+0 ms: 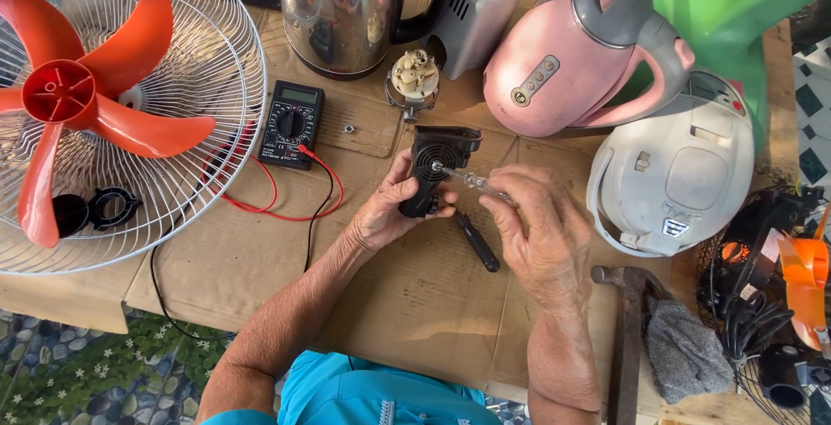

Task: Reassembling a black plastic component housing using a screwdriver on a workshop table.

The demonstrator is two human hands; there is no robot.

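Left hand grips black housing; right hand presses screwdriver into it

Both bare forearms are reaching up from the lower edge of the view and angling toward each other. The left hand is curling, thumb on top and fingers wrapped underneath, just left of the right hand. The right hand is pinching its fingertips together, knuckles up, wrist bending slightly inward.
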